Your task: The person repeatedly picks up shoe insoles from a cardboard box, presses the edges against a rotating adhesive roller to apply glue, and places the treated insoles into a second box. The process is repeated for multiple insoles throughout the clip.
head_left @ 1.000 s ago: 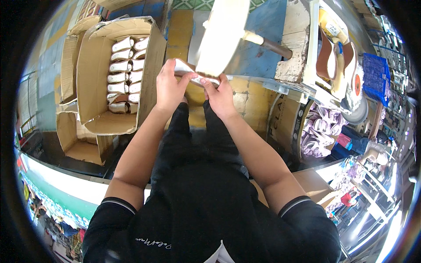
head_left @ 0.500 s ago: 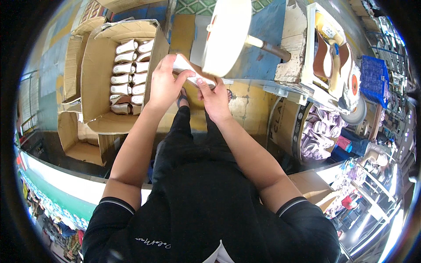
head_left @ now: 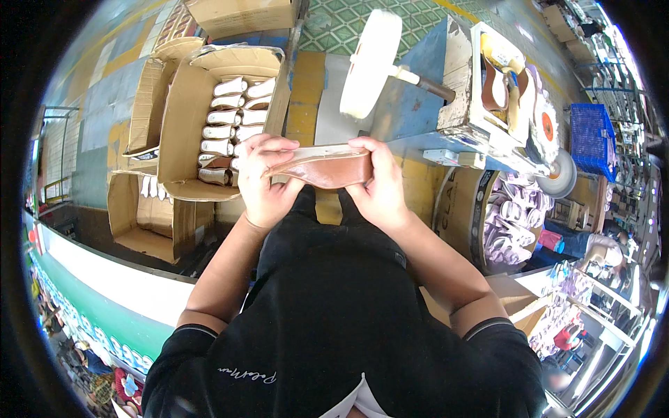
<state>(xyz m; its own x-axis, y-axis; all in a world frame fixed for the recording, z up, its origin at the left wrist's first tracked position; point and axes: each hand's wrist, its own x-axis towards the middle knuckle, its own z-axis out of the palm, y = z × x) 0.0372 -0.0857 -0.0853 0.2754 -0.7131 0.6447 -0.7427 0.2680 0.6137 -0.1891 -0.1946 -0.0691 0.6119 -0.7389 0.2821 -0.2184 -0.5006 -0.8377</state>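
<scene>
Our L hand (head_left: pixel 261 182) & R hand (head_left: pixel 382 184), part-curled, clasp ends of glossy brown wedge-shaped shoe sole (head_left: pixel 336 169); prob. checking; next needs firm grip.

Black shirt (head_left: pixel 327 299), below grip: white script lettering (head_left: pixel 247 375) on chest, on side of left hand (head_left: pixel 261 184). Carton (head_left: pixel 451 216), right of right hand (head_left: pixel 380 184): large dark capitals running up side; dark band along edge bears pale marks, too small to read. Green board (head_left: pixel 83 299), far lower left of grip: row of pale lettering, cut off. Upper carton (head_left: pixel 240 15), beyond grip to left: faint small print, illegible.
</scene>
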